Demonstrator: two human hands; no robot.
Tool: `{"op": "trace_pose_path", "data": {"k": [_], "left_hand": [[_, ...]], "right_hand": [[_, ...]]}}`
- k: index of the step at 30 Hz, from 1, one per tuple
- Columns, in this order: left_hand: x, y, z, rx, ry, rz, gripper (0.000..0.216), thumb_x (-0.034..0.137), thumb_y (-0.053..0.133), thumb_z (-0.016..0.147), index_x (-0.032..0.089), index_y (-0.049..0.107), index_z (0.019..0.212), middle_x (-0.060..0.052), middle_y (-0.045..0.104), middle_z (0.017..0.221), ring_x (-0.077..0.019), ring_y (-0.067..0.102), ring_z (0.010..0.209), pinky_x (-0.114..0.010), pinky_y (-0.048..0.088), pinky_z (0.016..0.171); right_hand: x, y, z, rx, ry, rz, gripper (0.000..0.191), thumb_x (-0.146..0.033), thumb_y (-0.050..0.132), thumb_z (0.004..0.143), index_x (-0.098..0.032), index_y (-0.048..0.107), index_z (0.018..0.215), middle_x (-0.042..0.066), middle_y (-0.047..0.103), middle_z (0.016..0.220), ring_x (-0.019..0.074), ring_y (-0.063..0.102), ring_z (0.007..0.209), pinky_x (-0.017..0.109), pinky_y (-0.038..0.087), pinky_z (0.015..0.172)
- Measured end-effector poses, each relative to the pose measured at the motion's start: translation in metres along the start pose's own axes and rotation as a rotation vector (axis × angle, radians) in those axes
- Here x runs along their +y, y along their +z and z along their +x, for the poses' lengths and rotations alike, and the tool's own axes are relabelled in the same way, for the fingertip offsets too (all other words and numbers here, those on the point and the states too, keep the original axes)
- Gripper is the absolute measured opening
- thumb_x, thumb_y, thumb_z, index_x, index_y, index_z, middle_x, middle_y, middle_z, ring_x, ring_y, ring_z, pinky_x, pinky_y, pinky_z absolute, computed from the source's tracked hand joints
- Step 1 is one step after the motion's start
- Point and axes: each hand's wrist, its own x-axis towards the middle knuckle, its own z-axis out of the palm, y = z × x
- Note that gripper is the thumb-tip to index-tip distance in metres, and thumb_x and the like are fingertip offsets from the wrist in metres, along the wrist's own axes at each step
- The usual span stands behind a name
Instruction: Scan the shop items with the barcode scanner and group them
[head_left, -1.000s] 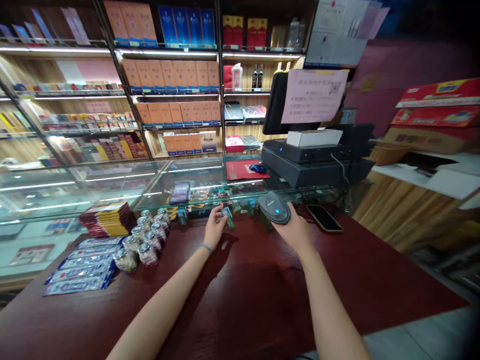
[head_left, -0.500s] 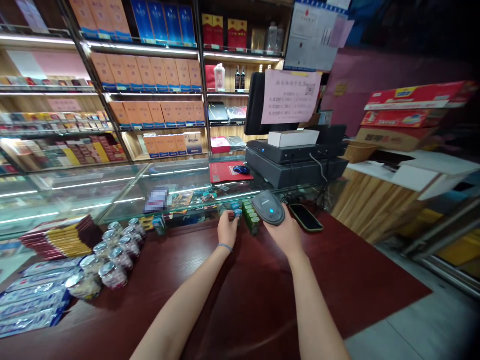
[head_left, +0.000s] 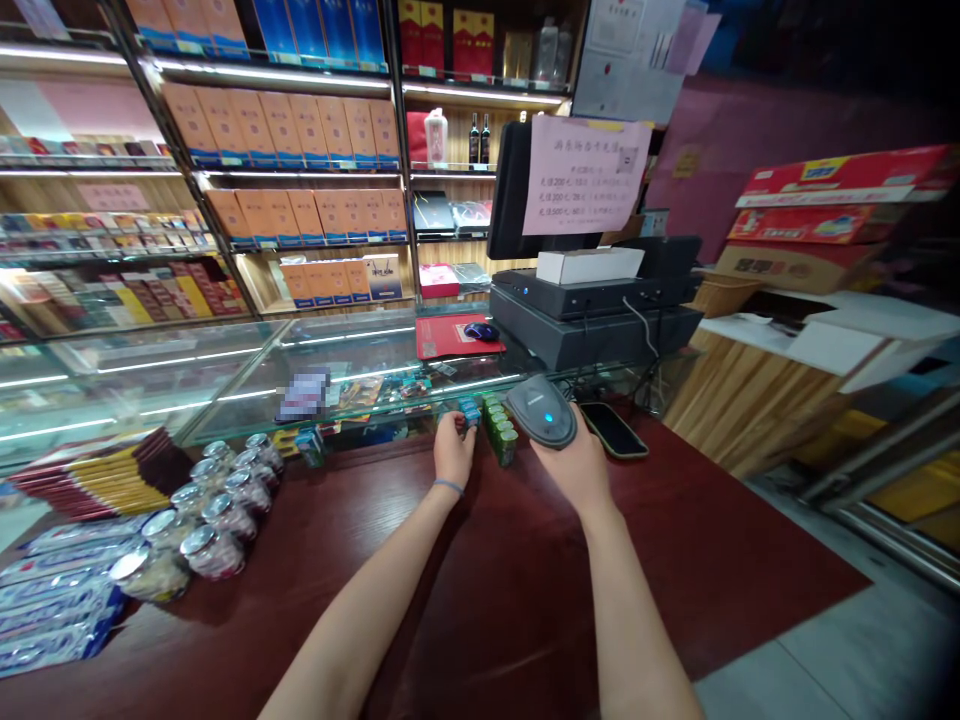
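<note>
My right hand (head_left: 576,466) is closed around a grey barcode scanner (head_left: 541,410) with a blue light on its top, held over the dark red counter (head_left: 465,590). My left hand (head_left: 453,448) reaches forward, fingers pinched on a small blue-topped pack (head_left: 470,412) standing at the base of the glass case. A row of small green packs (head_left: 499,428) stands between the two hands, just left of the scanner.
Small clear jars (head_left: 217,510) and blue bars (head_left: 52,610) lie at the counter's left, beside a stack of red-and-yellow boxes (head_left: 112,475). A dark phone (head_left: 613,428) lies right of the scanner. Behind the glass case (head_left: 225,385) stand a till and monitor (head_left: 592,300) and stocked shelves.
My left hand moved forward and right from mid-counter, carrying the small pack to the row at the glass case. The scanner hand stayed close by. My view turned to the right.
</note>
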Motion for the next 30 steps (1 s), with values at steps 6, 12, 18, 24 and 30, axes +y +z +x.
{"op": "trace_pose_path", "data": {"k": [6,12,18,24,30], "left_hand": [[-0.003,0.001,-0.001,0.007,0.031,0.040,0.025,0.013,0.066,0.083,0.019,0.056,0.106,-0.007,0.059,0.102,-0.0208,0.059,0.096,-0.037,0.050,0.088],[-0.007,0.002,-0.002,-0.015,0.021,0.018,0.028,0.011,0.063,0.083,0.018,0.056,0.109,-0.009,0.058,0.106,-0.0221,0.058,0.099,-0.037,0.053,0.087],[-0.010,0.002,-0.002,-0.017,0.024,0.015,0.030,0.011,0.062,0.083,0.019,0.056,0.112,-0.010,0.057,0.109,-0.0224,0.058,0.100,-0.039,0.053,0.087],[0.003,-0.014,0.000,0.007,0.088,0.074,0.043,0.013,0.071,0.077,0.020,0.058,0.117,-0.010,0.059,0.115,-0.0267,0.058,0.111,-0.047,0.047,0.102],[0.014,-0.096,-0.001,0.123,0.156,0.178,0.044,0.022,0.070,0.084,0.022,0.056,0.126,-0.011,0.059,0.121,-0.0282,0.055,0.119,-0.047,0.046,0.105]], "right_hand": [[-0.001,0.001,0.000,-0.019,0.001,0.024,0.029,-0.036,0.065,0.077,-0.028,0.054,0.104,0.010,0.078,0.093,0.0344,0.075,0.093,0.035,0.053,0.071],[-0.001,0.002,0.000,-0.028,0.005,0.033,0.027,-0.038,0.063,0.077,-0.028,0.053,0.100,0.009,0.077,0.088,0.0342,0.075,0.091,0.035,0.052,0.070],[-0.002,0.002,0.000,-0.012,-0.002,0.002,0.026,-0.038,0.064,0.077,-0.027,0.055,0.100,0.010,0.077,0.090,0.0360,0.075,0.091,0.035,0.051,0.067],[-0.005,0.001,-0.003,0.004,-0.012,-0.008,0.031,-0.037,0.067,0.077,-0.027,0.062,0.106,0.010,0.078,0.090,0.0345,0.075,0.090,0.035,0.052,0.068],[-0.001,0.021,-0.009,-0.042,-0.103,0.136,0.031,-0.041,0.066,0.078,-0.020,0.069,0.101,0.015,0.079,0.096,0.0328,0.075,0.096,0.040,0.056,0.081]]}}
